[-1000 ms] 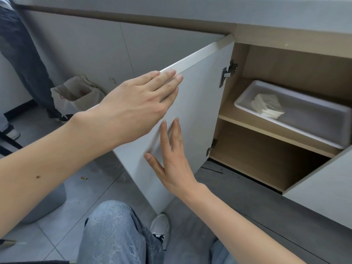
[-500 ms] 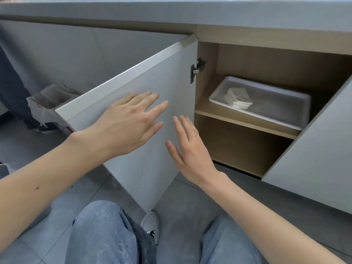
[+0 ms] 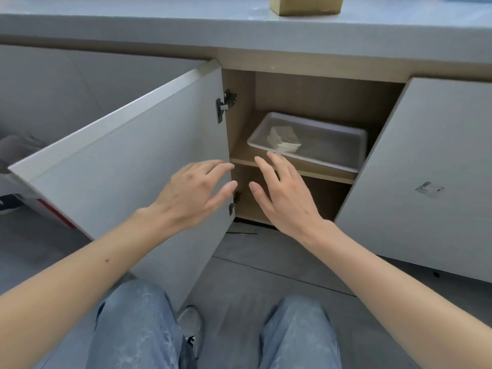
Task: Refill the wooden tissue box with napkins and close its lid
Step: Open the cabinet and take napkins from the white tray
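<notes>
A small stack of white napkins [image 3: 283,141] lies in a pale plastic tray [image 3: 346,145] on the upper shelf of an open cabinet. On the grey countertop above, only the bottom of a wooden box [image 3: 306,5] shows at the top edge of the view. My left hand [image 3: 194,195] hovers with fingers spread in front of the open left door's hinge edge. Beside it my right hand [image 3: 282,195] is also spread and empty, its fingertips just below the tray's front rim.
The left cabinet door [image 3: 119,161] swings wide open toward me; the right door [image 3: 426,169] stands partly open. A wooden shelf [image 3: 327,177] divides the cabinet. My knees in jeans are at the bottom, over a grey tiled floor. A lined bin [image 3: 16,150] stands far left.
Both hands have left the left door's face and moved right, toward the cabinet opening. The view has shifted so the cabinet is centred and the wooden box is now in sight.
</notes>
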